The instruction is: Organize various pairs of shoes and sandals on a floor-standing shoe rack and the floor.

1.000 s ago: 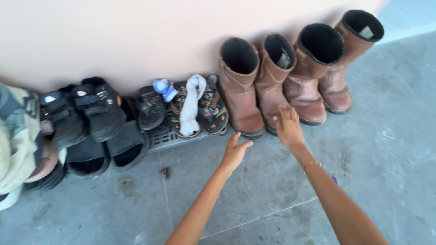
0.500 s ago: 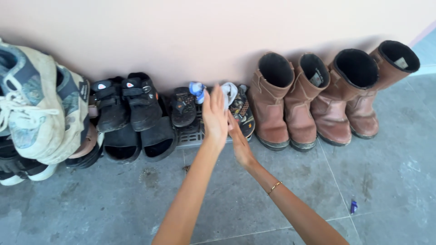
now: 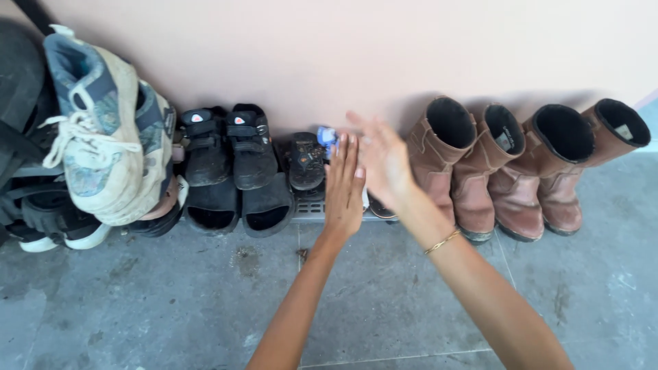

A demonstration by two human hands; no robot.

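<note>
Both hands have risen over the sandals (image 3: 306, 161) on the grey tray (image 3: 312, 211): left hand (image 3: 345, 188) and right hand (image 3: 385, 163) open, fingers spread, holding nothing.

Scuffed matt brown leather boots (image 3: 510, 171) stand on rough grey concrete floor (image 3: 171, 301).

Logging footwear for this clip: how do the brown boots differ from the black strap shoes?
The brown boots are tall, open-topped pull-ons standing on the floor; the black strap shoes are low, closed by straps, and rest on dark slides. There are four boots but two strap shoes. Both stand against the wall, toes outward.
</note>
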